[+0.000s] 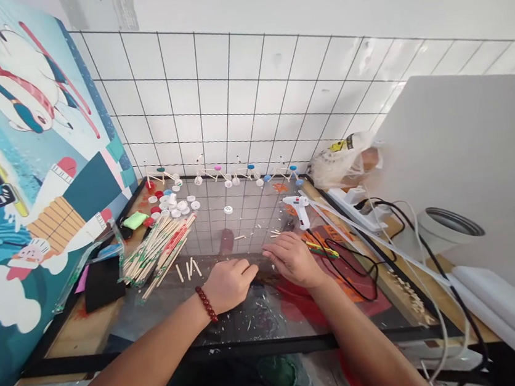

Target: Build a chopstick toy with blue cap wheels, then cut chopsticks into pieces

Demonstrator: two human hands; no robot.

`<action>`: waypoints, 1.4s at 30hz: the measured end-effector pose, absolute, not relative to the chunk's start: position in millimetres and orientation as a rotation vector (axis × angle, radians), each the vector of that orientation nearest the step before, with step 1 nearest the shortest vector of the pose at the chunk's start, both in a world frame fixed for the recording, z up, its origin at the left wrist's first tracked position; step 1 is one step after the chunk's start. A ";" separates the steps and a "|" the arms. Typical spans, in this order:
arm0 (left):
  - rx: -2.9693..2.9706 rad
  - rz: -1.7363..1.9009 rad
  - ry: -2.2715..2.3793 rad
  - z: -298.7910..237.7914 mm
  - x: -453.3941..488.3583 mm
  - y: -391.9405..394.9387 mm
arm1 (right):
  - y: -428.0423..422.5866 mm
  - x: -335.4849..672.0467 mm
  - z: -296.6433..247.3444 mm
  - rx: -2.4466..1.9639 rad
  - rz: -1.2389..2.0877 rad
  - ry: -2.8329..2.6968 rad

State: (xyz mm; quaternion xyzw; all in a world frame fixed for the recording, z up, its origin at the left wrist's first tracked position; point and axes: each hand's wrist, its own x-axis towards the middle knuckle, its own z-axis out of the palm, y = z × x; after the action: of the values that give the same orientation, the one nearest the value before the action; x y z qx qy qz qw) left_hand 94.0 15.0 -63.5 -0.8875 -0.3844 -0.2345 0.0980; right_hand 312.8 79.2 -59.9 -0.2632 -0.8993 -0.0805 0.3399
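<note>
The tabletop (71, 329) is pale bare wood under a glossy clear sheet (248, 318), glass or hard plastic, can't tell from this angle. The craft sticks (159, 250) are matt raw wood. The bottle caps (175, 205) are smooth plastic. The hot glue gun (297, 208) is white plastic with a slight sheen. The cables (355, 275) have a smooth black sheath. The foam sheet (103, 283) is black and matt. The bracelet beads (206, 304) are polished and glossy. The wall tiles (236, 90) are smooth white glazed ceramic. The bag (342, 161) is thin crinkled plastic.

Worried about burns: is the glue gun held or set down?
Set down: the white glue gun rests on the table just beyond the right hand; neither hand touches it.
</note>
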 end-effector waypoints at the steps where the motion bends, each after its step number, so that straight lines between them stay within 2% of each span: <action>1: -2.622 -0.705 -1.144 -65.8 92.0 14.4 | 79.5 312.2 -61.3 -0.685 -0.203 -2.352; 22: -2.668 -0.828 -1.162 -74.3 76.2 13.0 | 75.0 304.7 -60.4 -0.663 -0.042 -2.454; 42: -2.640 -0.704 -1.064 -70.6 75.3 11.4 | 77.7 305.6 -65.9 -0.667 -0.030 -2.454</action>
State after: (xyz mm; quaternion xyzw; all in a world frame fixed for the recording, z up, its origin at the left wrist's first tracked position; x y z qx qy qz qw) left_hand 75.3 11.4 -70.6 -0.8955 -0.3608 -0.2386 0.1045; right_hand 305.6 77.7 -65.9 -0.2506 -0.9221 -0.0111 0.2947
